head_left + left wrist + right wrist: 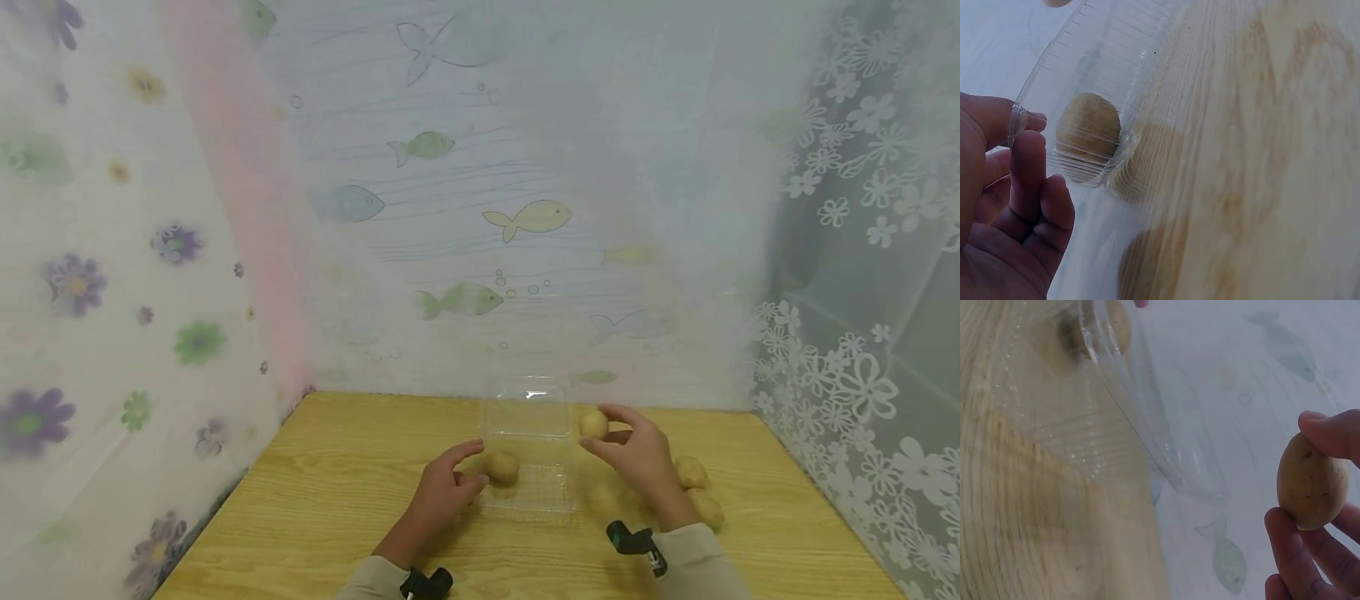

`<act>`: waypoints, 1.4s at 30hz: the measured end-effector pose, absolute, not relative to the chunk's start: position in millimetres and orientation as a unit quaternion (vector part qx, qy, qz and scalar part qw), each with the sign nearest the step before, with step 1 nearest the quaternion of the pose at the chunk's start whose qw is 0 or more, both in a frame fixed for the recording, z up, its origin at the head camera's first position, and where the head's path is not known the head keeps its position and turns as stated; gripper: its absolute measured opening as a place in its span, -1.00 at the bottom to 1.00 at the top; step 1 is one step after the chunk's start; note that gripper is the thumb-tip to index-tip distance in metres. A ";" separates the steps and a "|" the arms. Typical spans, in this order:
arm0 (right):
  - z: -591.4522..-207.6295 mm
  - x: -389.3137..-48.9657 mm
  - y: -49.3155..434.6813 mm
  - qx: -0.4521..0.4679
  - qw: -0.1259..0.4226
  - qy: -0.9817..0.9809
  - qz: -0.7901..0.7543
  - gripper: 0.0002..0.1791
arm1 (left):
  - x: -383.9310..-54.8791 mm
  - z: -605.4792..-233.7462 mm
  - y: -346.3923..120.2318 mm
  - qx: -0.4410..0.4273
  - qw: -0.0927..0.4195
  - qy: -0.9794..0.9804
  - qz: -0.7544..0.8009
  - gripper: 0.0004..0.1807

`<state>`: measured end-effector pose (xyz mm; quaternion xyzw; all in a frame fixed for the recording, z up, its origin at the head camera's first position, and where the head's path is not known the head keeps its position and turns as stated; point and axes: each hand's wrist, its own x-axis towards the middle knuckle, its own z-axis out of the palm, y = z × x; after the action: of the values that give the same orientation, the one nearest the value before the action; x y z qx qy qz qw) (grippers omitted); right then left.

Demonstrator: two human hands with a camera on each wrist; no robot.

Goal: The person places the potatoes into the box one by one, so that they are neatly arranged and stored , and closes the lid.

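A clear plastic clamshell box (528, 502) stands on the table with its lid (525, 408) raised at the back. One small potato (503, 467) lies inside, at the left end. My left hand (448, 490) pinches the box's left rim between thumb and fingers, as the left wrist view shows up close (1019, 187). Beside the box's right edge, my right hand (637, 454) holds another potato (1312, 481) in its fingertips, raised above the table. Dark spots mark that potato's skin.
More potatoes lie at the right, partly behind my right forearm: one potato (690, 472) farther back and another potato (705, 508) nearer. The wood-grain table (360, 450) meets a fish-print curtain (450, 208) at the back. Flower-print sheets hang at both sides.
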<state>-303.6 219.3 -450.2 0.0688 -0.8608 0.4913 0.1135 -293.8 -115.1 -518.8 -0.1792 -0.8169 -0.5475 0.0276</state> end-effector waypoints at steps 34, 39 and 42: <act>-459.8 -297.3 173.2 0.059 0.130 -0.908 0.394 -0.20 | -295.6 -520.3 -113.6 -0.180 0.026 -0.818 -0.545 -0.39; -458.7 -298.0 166.8 0.056 0.122 -0.921 0.365 -0.18 | -295.4 -520.1 -114.8 -0.178 0.030 -0.820 -0.544 -0.39; -460.1 -300.2 163.1 0.052 0.119 -0.927 0.352 -0.20 | -294.9 -520.0 -115.5 -0.179 0.030 -0.819 -0.545 -0.40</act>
<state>-300.2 163.1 -460.1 0.0522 -0.9268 0.3524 0.1193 -294.9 -115.5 -520.0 -0.1791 -0.8188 -0.5446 0.0304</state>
